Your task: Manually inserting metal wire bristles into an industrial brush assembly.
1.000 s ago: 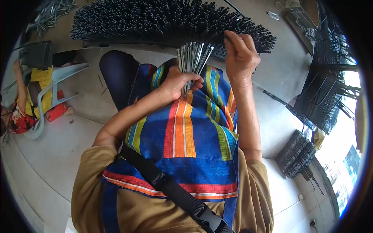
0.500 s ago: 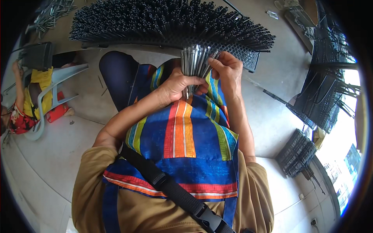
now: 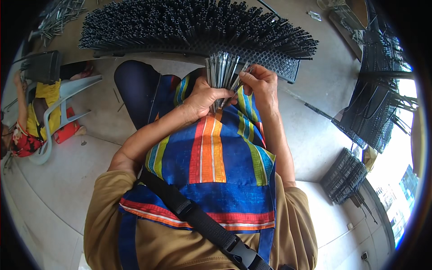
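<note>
A bundle of thin silvery metal rods stands fanned out and upright over my lap. My left hand is wrapped round its lower part, thumb across the front. At the bundle's right side my right hand pinches the tops of one or a few rods, which lean apart from the others. Just beyond both hands is a long black perforated rack, densely filled with dark upright rods. A striped blue apron covers my lap below the bundle.
At the left another person sits by a pale plastic chair and a black rack. Loose rods lie at the far left. Black perforated racks stand at the right, with a pile of dark rods below.
My right hand has shifted slightly down and left. A gap has opened between the rods it pinches and the rest of the bundle. My left hand keeps its grip.
</note>
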